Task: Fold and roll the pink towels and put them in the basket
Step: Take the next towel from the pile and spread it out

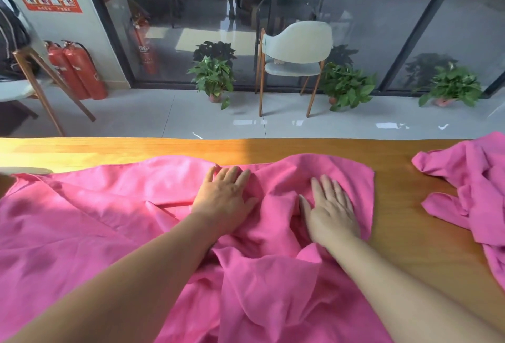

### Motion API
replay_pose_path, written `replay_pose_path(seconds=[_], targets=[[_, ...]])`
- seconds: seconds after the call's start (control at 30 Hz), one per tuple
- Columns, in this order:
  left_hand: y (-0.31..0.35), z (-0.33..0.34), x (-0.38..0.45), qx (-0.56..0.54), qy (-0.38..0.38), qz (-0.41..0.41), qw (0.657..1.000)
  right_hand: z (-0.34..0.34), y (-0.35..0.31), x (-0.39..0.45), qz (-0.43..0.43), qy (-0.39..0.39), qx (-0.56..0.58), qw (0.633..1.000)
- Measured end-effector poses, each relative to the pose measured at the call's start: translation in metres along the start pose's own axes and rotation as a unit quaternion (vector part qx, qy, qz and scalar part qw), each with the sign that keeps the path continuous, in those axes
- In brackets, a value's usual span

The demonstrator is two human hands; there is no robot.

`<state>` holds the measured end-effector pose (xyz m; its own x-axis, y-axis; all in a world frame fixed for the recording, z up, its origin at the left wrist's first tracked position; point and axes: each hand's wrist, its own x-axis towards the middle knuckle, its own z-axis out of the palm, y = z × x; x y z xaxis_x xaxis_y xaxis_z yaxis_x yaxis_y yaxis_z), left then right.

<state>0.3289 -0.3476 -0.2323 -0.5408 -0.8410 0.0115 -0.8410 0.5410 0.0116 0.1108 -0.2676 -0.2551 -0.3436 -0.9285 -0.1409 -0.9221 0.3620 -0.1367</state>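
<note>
Both palms flat on a rumpled pink towel (109, 219) spread across the wooden table (410, 219).

The left hand (224, 200) and right hand (332, 211) press it with straight fingers, gripping nothing. A second pink towel (475, 184) lies crumpled at the right; a pale chair (297, 50) stands beyond the far edge.

Two bare forearms, no sleeves, no jewellery
</note>
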Motion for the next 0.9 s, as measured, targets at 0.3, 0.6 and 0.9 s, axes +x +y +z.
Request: replay_pose_path(seconds=[0.3, 0.6, 0.9], targets=[[-0.028, 0.008, -0.017, -0.175, 0.110, -0.077, 0.975, -0.032, 0.055, 0.034, 0.014, 0.007, 0.037, 0.999], [-0.028, 0.025, -0.018, -0.094, 0.014, -0.079, 0.992, -0.033, -0.030, 0.057, -0.061, -0.026, 0.018, 0.998], [-0.042, 0.003, -0.035, -0.190, 0.134, -0.131, 0.964, -0.038, -0.013, 0.085, 0.069, -0.003, -0.067, 0.995]])
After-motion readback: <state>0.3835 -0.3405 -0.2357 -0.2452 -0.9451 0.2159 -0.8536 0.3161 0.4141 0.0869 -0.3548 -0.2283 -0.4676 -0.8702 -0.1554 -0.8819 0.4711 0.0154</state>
